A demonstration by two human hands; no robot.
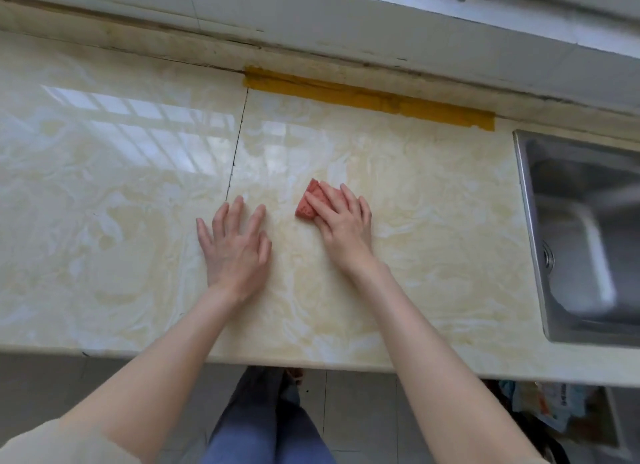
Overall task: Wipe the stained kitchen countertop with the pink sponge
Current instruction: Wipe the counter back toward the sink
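From the head view, the pink sponge [307, 204] lies flat on the glossy cream marbled countertop [433, 221], well left of the steel sink [527, 221]; the right hand [343, 223] rests on it with fingers straight and together, pressing down on top rather than curling round it, leaving the sponge's far-left corner showing. The left hand [235, 245] is farther still from the sink, palm down on the bare surface with fingers spread, holding nothing; a dark seam [238, 148] runs back from its fingertips; a yellow tape strip [367, 98] lines the rear edge, left of the sink.
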